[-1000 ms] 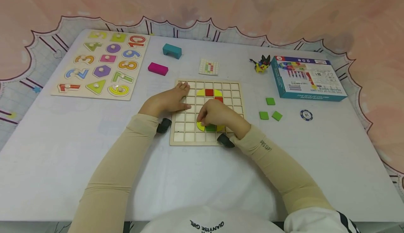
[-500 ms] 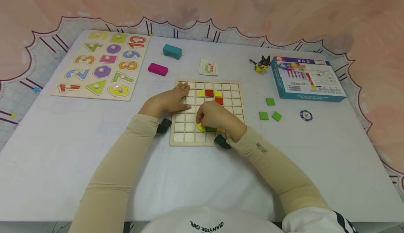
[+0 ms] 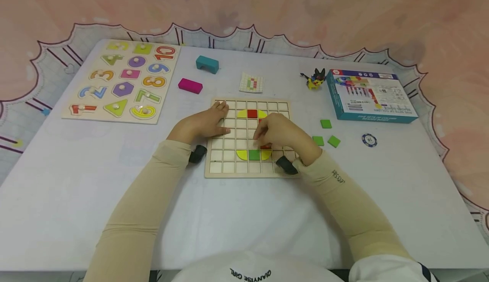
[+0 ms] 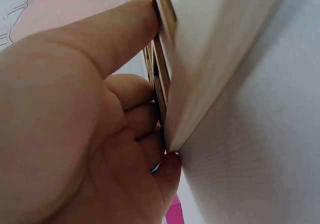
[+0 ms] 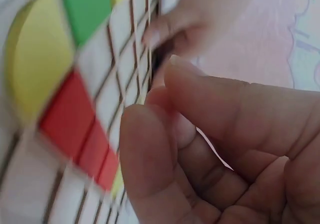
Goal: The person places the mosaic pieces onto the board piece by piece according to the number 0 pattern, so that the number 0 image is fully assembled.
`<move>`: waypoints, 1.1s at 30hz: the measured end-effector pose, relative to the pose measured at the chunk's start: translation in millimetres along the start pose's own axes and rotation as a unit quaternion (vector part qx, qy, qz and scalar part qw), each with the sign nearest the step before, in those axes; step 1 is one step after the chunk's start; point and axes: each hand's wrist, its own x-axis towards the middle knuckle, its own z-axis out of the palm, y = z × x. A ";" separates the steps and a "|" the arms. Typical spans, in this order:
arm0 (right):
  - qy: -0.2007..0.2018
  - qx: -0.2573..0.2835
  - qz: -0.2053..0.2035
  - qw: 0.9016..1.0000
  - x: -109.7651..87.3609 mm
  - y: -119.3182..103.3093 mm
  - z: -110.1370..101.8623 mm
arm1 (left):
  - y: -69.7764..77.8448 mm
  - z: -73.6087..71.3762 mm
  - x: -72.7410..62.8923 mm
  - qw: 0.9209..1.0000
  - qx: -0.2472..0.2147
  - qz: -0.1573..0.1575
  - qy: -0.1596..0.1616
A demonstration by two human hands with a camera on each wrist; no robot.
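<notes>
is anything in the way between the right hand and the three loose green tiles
In the head view, nothing visible stands between the right hand and the green tiles; the round chip lies past them.

At ten o'clock the number board (image 3: 101, 117) says 1, 2, 3, 4, 7, 8, 9 and 10 — two yellow numbers are fuzzy. At six the shirt (image 3: 250, 261) says GIRL, upside down. At four the right sleeve (image 3: 355, 205) says LETS — the rest is blurry. Near three, print on the box (image 3: 372, 93) and chip (image 3: 369, 140) is too tiny.
</notes>
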 end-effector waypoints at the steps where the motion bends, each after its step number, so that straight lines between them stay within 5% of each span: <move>1: 0.005 -0.003 0.005 1.000 -1.6 4.0 -3.8 | -0.3 0.3 0.2 1.000 -0.001 0.000 0.000; 18: 0.047 -0.062 0.085 0.993 -34.2 75.0 -53.5 | -0.2 1.4 0.2 1.000 0.006 -0.010 -0.005; 33: 0.051 -0.023 0.124 0.991 -44.3 113.3 -55.1 | -0.6 1.7 2.3 1.000 0.008 -0.014 -0.006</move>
